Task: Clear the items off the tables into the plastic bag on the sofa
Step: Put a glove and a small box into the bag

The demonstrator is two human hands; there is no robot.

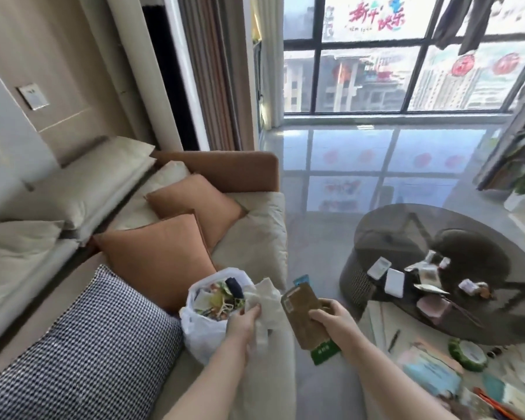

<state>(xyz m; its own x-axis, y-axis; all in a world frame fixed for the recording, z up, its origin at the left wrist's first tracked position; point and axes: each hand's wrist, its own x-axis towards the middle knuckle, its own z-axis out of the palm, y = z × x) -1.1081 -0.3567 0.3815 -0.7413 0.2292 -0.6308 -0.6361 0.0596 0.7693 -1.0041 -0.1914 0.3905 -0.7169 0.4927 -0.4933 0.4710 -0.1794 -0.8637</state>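
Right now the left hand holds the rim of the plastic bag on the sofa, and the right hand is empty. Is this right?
Not quite: the right hand is not empty; it grips a brown packet. The head view shows it. The left hand does hold the rim of the plastic bag on the sofa.

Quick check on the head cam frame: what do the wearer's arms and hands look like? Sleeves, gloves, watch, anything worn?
Both forearms are bare as far as the frame shows, with no sleeve in view. The left hand and right hand wear no gloves. No watch, bracelet or ring is visible on what shows, though motion blur could hide small details.
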